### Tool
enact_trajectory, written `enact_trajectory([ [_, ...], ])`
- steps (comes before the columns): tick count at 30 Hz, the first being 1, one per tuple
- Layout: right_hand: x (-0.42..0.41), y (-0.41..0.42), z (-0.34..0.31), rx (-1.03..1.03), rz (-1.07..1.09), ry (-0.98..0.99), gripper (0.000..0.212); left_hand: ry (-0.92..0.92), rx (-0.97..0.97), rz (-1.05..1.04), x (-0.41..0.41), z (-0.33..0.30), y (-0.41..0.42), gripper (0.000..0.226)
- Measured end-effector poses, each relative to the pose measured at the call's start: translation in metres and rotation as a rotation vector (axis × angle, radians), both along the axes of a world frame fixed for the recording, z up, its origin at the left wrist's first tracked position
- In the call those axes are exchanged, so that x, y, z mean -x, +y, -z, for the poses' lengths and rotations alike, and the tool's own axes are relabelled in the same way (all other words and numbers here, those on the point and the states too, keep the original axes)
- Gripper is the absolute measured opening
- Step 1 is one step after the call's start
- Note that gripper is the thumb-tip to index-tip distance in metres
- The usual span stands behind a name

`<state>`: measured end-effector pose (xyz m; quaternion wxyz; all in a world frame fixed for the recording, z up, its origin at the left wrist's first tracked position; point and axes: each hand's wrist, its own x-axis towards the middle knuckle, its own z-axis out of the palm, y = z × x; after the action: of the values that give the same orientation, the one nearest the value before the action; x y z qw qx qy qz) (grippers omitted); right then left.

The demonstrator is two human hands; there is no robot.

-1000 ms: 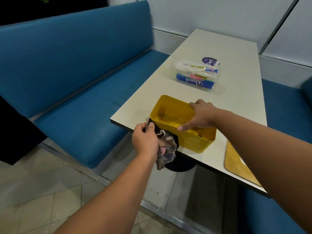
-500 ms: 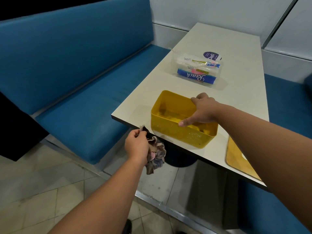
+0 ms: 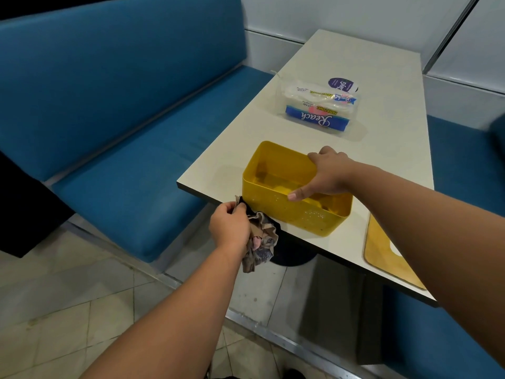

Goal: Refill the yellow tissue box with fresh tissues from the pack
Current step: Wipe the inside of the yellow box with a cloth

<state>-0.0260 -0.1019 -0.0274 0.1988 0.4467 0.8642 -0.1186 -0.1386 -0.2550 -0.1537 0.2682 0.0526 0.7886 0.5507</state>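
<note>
Head view, yellow tissue box open-side up, lengthwise across table

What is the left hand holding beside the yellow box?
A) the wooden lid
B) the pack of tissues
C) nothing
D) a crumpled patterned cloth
D: the left hand grips a crumpled patterned cloth at the table's near edge, beside the yellow box; the pack lies untouched farther back on the table.

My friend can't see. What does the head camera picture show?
A right hand holds the rim of an open yellow plastic tissue box on a white table, while the left hand grips a crumpled patterned cloth beside it. A wrapped tissue pack lies farther back.
</note>
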Motion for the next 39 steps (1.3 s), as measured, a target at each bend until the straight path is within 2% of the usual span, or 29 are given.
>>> enact_trajectory([
  [4,0.001,-0.002,-0.001,0.004,-0.001,-0.014,0.132,-0.020,-0.097,-0.024,0.002,-0.006,0.000,0.005],
  [10,0.000,-0.003,-0.001,0.013,0.000,-0.003,0.133,-0.035,-0.096,-0.016,0.006,-0.008,-0.001,0.011],
  [14,0.000,-0.002,-0.001,0.009,0.003,-0.010,0.133,-0.040,-0.224,-0.048,0.000,-0.017,0.001,0.009],
  [18,0.000,-0.003,-0.002,0.013,0.002,-0.009,0.132,-0.018,-0.153,-0.007,0.005,-0.015,-0.003,0.009],
  [23,0.000,-0.003,-0.001,0.005,0.003,-0.012,0.134,0.016,-0.260,-0.007,0.002,-0.025,-0.001,0.011],
  [28,0.000,-0.002,0.000,0.012,0.005,-0.006,0.133,-0.011,-0.184,-0.029,0.003,-0.021,-0.001,0.007],
  [32,0.000,-0.001,0.001,-0.006,0.003,-0.006,0.128,0.011,-0.274,-0.023,-0.002,-0.028,0.001,0.019],
  [36,-0.001,-0.002,0.001,0.005,-0.001,-0.005,0.131,0.014,-0.133,0.020,0.001,-0.015,-0.005,0.012],
  [39,-0.001,-0.003,0.000,0.019,-0.001,0.002,0.133,-0.023,-0.033,-0.022,0.002,-0.002,-0.012,0.009],
])
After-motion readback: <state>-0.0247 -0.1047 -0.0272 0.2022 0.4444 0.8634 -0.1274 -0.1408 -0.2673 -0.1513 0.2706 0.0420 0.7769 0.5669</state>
